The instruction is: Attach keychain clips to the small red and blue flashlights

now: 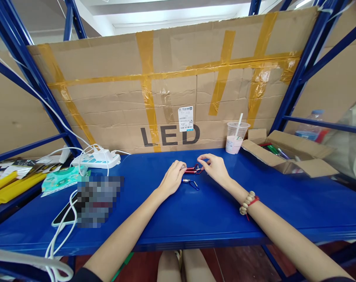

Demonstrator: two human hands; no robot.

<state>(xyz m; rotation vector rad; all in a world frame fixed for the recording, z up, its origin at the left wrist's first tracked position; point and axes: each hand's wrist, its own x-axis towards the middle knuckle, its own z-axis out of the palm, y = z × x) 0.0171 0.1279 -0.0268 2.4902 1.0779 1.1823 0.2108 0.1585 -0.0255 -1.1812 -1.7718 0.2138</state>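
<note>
Head view: left fingers pinch slim, glossy red carabiners; right fingers curl at their loops, grip unclear.

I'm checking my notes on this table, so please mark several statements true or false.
The left hand and the right hand are at the red clips. True.
Every clip is red. False: a blue clip lies on the table.
The cup has a straw in it. True.
The cup stands left of the hands. False: it stands to their right.
Both wrists are bare. False: the right one wears a bracelet.
The cardboard behind reads LED. True.
</note>
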